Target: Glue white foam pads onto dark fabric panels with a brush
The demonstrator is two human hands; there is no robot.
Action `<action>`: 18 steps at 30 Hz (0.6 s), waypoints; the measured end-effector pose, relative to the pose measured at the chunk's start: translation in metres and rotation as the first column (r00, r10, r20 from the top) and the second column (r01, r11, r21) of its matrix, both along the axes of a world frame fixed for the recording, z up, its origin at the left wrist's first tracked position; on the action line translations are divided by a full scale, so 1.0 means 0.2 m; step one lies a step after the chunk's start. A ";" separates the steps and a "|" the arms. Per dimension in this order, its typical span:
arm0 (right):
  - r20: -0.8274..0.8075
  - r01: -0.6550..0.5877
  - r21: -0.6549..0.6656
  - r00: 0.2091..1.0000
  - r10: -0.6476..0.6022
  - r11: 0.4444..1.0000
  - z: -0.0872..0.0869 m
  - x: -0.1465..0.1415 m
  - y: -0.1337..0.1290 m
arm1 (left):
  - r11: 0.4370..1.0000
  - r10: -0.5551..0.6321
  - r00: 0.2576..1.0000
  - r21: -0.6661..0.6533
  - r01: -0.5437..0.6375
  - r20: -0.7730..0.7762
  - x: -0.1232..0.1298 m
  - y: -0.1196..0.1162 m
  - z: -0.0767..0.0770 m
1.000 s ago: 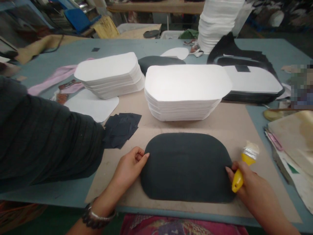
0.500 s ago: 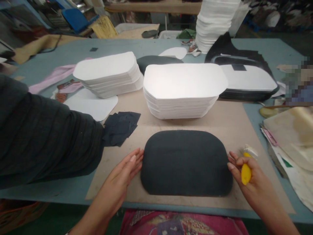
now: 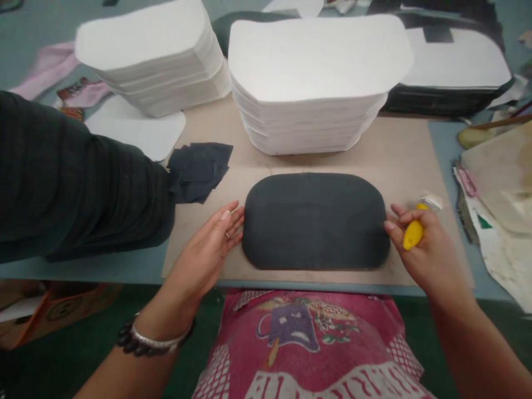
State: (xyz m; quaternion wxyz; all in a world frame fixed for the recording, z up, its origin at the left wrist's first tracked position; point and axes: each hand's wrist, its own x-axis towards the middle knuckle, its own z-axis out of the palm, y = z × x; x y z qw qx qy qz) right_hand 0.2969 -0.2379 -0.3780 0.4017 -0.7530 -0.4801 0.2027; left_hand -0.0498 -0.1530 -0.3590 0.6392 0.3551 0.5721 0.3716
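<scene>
We have our left hand (image 3: 211, 249) open at the left end of the dark panel (image 3: 316, 221), fingers stretched out and held together, their tips at its edge. Our right hand (image 3: 432, 244) is closed around the yellow brush (image 3: 414, 234), with the thumb tip and fingertips at the panel's right end. The brush's bristles point forward and to the right, away from the panel.

The panel lies flat between our two hands, its long sides running from one to the other and its corners rounded. Its near edge sits just inside the near edge of the brown board (image 3: 399, 155), close to the front edge of the bench (image 3: 103, 270), so only a narrow strip of board shows on our side. Beyond the panel, a wider band of board shows between its far edge and the tall white stack (image 3: 316, 61) ahead of our hands.

Ahead of our left hand are the small dark patches (image 3: 201, 170), piled loosely, and farther off the loose white sheet (image 3: 133, 124) and the smaller white stack (image 3: 145, 41). The big dark stack (image 3: 83, 183) crowds the left side of that hand, near our forearm. To the right of our right hand, past some board and a strip of bench, lie the pale cloths (image 3: 501, 177). Ahead of that hand, well apart from it, is the black stack (image 3: 444, 100) with a white sheet on top.
</scene>
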 end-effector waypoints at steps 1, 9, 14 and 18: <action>0.014 -0.001 0.004 1.000 0.001 1.000 0.00 0.00 0.00 | 1.000 -0.003 1.000 0.007 0.003 0.003 0.00 0.00 0.00; 0.261 -0.028 -0.113 0.964 0.057 0.993 0.13 0.07 -0.08 | 0.962 -0.040 0.945 0.244 0.124 -0.325 -0.07 0.04 -0.01; 0.510 -0.226 0.050 0.843 0.170 0.973 0.41 0.13 0.05 | 0.612 -0.137 0.676 0.475 0.632 -0.724 0.11 0.04 0.03; 0.423 -0.377 0.031 0.844 0.330 0.926 0.48 0.12 0.36 | 0.327 -0.117 0.472 0.415 0.849 -0.874 0.36 0.02 0.00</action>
